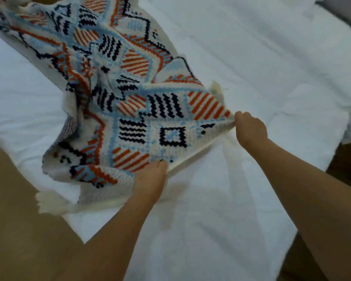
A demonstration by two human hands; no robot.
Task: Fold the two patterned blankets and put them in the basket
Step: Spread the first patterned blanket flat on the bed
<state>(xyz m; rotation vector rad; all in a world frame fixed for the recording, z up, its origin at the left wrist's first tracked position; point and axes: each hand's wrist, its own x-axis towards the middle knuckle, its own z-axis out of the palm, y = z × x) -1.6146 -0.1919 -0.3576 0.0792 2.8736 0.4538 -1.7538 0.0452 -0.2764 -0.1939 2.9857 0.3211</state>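
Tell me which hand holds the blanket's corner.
The right hand: it pinches the blanket right at the corner where two edges meet. The left hand grips partway along the near edge, not at a corner.

- Blanket (134, 110): knitted, with a white ground and a geometric pattern in light blue, orange-red and dark navy.
- Blanket's pattern: diamonds and squares filled with diagonal orange-red stripes or with navy stripes, stepped zigzag lines in orange-red and navy, and one hollow navy square with a pale blue centre.
- Blanket's border: plain white.
- Tassels (49, 201) on the blanket's edge: plain white.
- Bed cover (261, 67): plain white, faintly bluish in its creases.
- Floor (18, 230): plain tan brown.
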